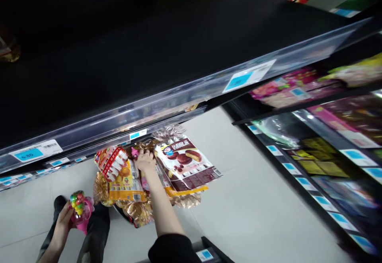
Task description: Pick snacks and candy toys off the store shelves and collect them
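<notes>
Right hand: fingertips partly hidden

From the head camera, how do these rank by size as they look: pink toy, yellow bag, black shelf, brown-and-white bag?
Largest to smallest:
Black shelf
Brown-and-white bag
Yellow bag
Pink toy

The left hand grips a pink toy; the right hand reaches among snack packages beside the shelf.
</notes>
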The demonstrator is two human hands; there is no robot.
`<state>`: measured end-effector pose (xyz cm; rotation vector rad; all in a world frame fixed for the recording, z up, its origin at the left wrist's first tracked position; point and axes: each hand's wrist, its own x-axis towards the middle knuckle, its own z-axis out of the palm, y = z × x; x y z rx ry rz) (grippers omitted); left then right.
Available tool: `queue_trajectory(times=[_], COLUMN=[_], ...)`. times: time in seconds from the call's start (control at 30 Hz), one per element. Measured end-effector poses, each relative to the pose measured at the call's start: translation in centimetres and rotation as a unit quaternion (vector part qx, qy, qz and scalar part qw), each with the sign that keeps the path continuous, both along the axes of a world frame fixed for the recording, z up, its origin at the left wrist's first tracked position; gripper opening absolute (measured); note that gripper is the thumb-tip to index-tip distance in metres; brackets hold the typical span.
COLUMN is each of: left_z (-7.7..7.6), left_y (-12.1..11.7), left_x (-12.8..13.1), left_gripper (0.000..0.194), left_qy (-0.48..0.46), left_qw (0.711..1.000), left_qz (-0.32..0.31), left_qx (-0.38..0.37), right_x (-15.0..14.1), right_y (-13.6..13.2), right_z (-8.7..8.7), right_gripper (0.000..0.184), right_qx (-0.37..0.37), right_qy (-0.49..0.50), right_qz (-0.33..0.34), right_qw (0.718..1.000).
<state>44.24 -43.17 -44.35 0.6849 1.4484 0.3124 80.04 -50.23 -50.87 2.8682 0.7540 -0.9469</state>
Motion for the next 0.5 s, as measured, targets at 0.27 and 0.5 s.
queue_trajectory(times=[0.27,0.5], left_z=[0.6,0.9], left_y=[0.2,0.2], left_x=[-1.0,-1.6], left_gripper=[0.065,0.076], left_qy=[-0.016,0.009], left_qw=[1.000,1.000], left_qz=[0.011,0.014], left_qx=[-0.013,-0.015], right_x=[-4.3,-6.0], right_y=[5.0,8.0], right_z=[2.0,1.0], right_gripper=[0.071,0.081], right_qx=[0.079,0.042], right_qy=[0.049,0.087], right_qz=[-0.009,-0.102], right_qw=[0.996,0.990])
